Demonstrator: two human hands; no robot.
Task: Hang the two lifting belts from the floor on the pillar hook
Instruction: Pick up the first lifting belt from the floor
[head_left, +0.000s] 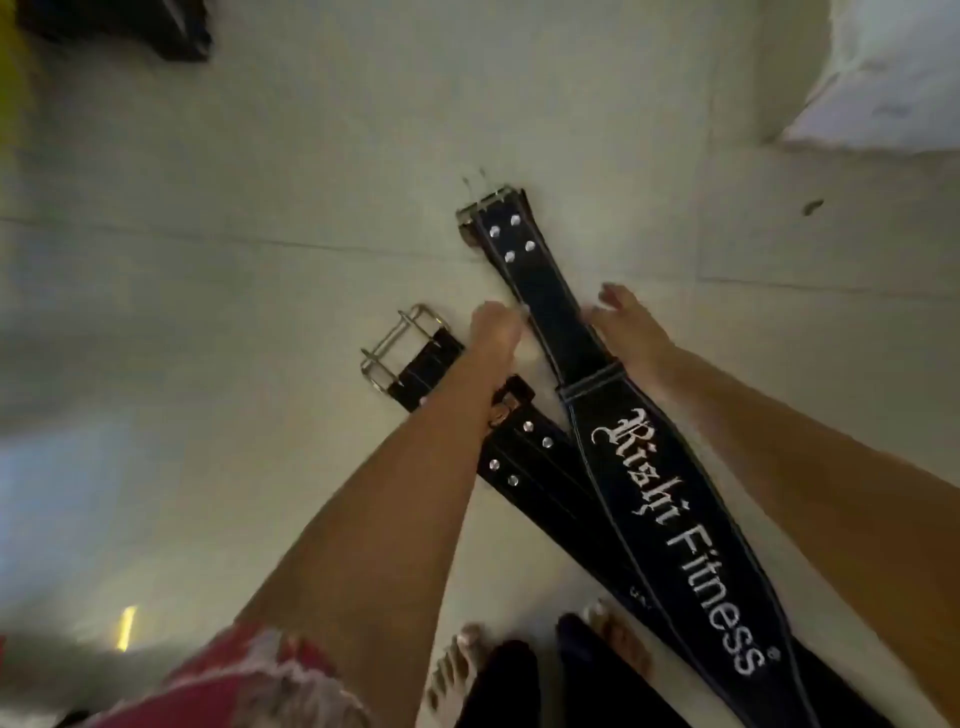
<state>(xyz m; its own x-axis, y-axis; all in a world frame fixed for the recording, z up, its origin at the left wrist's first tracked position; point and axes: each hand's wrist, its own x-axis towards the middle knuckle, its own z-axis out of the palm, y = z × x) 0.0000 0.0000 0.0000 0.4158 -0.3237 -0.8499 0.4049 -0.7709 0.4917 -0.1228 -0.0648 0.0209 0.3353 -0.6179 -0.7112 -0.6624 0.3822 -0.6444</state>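
Two black lifting belts lie crossed on the pale tiled floor. The upper belt (675, 519) carries white "Fitness" lettering, and its buckle end (493, 208) points away from me. The lower belt (524, 467) runs beneath it, with its steel buckle (400, 343) to the left. My left hand (493, 332) is curled against the left edge of the upper belt's narrow strap. My right hand (623, 327) is at the strap's right edge with its fingers spread. Whether the left hand grips the strap is unclear. No pillar hook is in view.
My bare feet (457, 670) stand at the bottom, beside the belts' near ends. A dark object (130, 26) lies at the top left. A white cloth-like shape (883, 78) sits at the top right. Tile joints (260, 244) cross the floor.
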